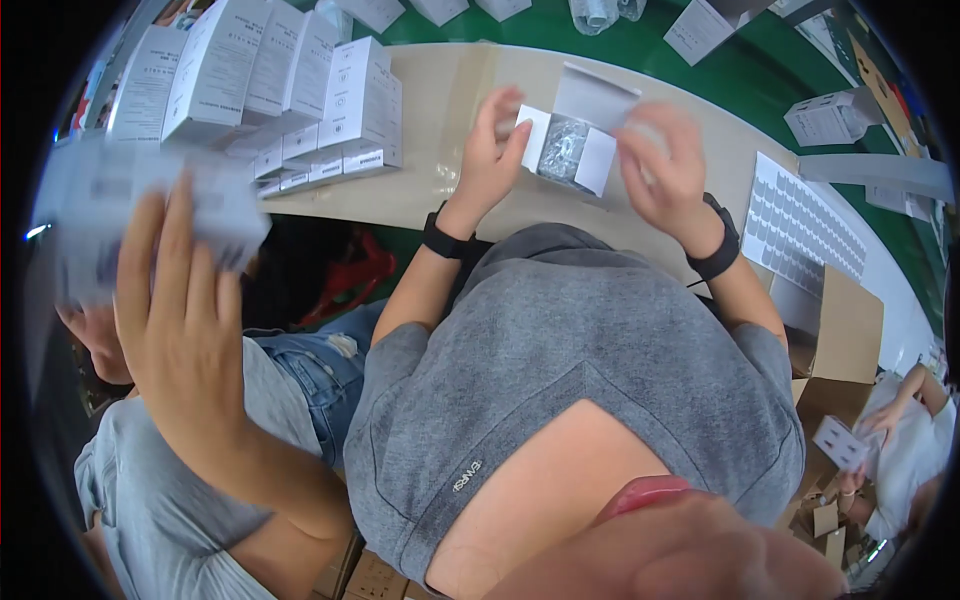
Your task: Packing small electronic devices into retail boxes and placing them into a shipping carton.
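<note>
A small white carton [592,160] stands on the table in front of me with its lid flap raised and its side flaps spread. Inside it lies something in clear bubble wrap [563,146]; what it wraps cannot be made out. My left hand [489,150] is at the carton's left flap, thumb close to the flap's edge and fingers apart, holding nothing. Over the right flap is my right hand [662,165], slightly blurred, its fingers loosely spread and nothing visible in them. Both wrists wear black bands.
White cartons [355,95] stand stacked at the table's left. Beside me, a co-worker's hand [180,290] holds up a blurred white box [90,215]. A label sheet [805,220] and an open brown box [850,325] are on the right. Further cartons [825,120] rest on the green surface.
</note>
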Demonstrator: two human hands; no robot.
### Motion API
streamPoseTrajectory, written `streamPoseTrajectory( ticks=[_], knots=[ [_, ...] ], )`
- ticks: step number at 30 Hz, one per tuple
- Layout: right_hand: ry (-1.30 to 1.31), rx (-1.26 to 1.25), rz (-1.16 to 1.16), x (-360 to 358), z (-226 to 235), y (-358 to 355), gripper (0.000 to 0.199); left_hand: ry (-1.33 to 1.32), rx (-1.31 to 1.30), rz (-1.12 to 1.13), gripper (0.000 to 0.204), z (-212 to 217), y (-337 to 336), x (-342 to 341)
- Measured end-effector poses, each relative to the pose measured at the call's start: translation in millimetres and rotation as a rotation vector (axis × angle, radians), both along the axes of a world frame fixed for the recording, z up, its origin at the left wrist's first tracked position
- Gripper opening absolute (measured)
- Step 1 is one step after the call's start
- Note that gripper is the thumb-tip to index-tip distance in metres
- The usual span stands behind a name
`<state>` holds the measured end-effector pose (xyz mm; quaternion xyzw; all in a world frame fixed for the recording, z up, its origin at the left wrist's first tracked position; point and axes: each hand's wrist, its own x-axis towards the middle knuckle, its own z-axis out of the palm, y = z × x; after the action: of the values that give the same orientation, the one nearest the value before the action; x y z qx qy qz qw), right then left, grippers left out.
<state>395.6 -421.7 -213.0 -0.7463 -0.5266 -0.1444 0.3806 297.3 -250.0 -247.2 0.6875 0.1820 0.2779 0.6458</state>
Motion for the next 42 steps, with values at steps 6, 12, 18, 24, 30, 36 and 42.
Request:
streamPoseTrajectory(
  ticks=[6,12,18,24,30,36,42],
  knots=[
    [-0.061,-0.205,0.319,-2,-5,-5,0.025,-0.104,1.100,-0.251,0.023,7,8,1],
    [0.013,-0.212,0.265,4,-7,-35,0.019,0.107,1.236,-0.386,0.025,19,11,-6],
    [0.068,-0.367,0.097,-8,-18,-30,0.023,0.105,1.210,-0.329,0.030,27,4,-2],
    [-0.136,-0.228,0.271,1,7,15,0.029,0.166,1.271,-0.294,0.035,34,8,-2],
    [-0.126,-0.468,0.231,15,10,7,0.035,0.108,1.356,-0.295,0.032,46,9,2],
    [-0.210,-0.520,0.226,19,18,-3,0.030,0.034,1.318,-0.417,0.020,52,14,7],
    [-0.278,-0.570,0.208,16,11,3,0.018,0.310,1.450,-0.417,0.018,39,1,17]
  ],
)
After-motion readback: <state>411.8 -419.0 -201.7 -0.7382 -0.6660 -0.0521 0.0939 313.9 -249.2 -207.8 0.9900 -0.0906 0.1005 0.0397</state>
